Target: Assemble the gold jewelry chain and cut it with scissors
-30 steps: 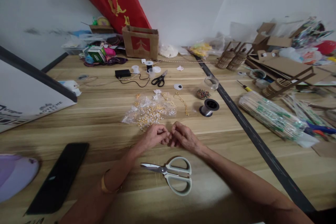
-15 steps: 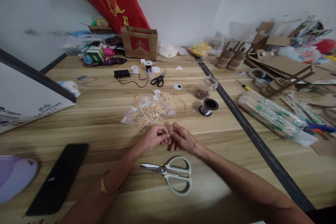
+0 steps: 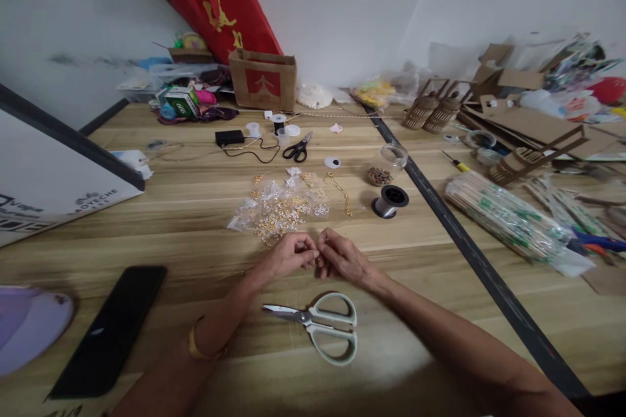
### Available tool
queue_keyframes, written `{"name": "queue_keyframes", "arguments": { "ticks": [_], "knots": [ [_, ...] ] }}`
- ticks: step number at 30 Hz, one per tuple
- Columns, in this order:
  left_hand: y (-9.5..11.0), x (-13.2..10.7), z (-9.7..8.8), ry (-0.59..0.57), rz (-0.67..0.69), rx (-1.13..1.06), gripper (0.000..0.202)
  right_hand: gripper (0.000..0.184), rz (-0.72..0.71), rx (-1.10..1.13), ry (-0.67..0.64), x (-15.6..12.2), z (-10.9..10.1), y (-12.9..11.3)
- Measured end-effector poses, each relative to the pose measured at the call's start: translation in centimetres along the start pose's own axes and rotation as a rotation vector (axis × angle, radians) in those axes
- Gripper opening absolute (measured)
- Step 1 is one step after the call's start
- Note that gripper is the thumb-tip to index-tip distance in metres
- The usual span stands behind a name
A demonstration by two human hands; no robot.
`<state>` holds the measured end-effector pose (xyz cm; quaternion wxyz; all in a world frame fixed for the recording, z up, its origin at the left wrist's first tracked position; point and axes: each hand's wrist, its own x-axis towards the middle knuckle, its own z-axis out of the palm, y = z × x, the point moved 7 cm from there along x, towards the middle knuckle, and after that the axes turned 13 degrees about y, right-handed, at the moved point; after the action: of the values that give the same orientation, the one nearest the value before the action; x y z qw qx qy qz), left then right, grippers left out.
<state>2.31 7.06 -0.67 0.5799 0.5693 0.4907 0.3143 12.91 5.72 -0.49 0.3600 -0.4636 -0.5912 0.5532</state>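
Note:
My left hand [image 3: 287, 255] and my right hand [image 3: 342, 256] meet fingertip to fingertip on the wooden table [image 3: 186, 234], both pinched round something too small to make out. Just beyond them lies a heap of gold and silver jewellery findings in clear bags [image 3: 281, 205]. Grey-handled scissors [image 3: 323, 328] lie shut between my forearms. A spool of thin wire [image 3: 390, 200] stands to the right of the heap, a gold chain [image 3: 342, 192] beside it.
A black phone [image 3: 110, 329] lies at the front left, a purple object [image 3: 29, 326] beyond it. Black scissors [image 3: 297, 147], a small bead jar [image 3: 379, 174], a brown paper bag [image 3: 263, 80] and a bundle of sticks [image 3: 503, 214] sit farther off. Cardboard pieces clutter the right.
Both hands stay pinched together at the same spot; the fingers shift only slightly. The view has wobbled a little.

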Motion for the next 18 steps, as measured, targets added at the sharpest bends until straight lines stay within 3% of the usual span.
{"name": "queue_keyframes", "arguments": {
  "ticks": [14, 18],
  "knots": [
    [0.10, 0.06, 0.40, 0.000, 0.001, -0.013, 0.028, 0.026, -0.030, -0.075, 0.008, -0.14, -0.16, -0.09],
    [0.66, -0.12, 0.29, 0.079, 0.060, 0.131, 0.022, 0.024, -0.061, -0.140, 0.023, -0.25, -0.23, -0.46]
  ]
}}
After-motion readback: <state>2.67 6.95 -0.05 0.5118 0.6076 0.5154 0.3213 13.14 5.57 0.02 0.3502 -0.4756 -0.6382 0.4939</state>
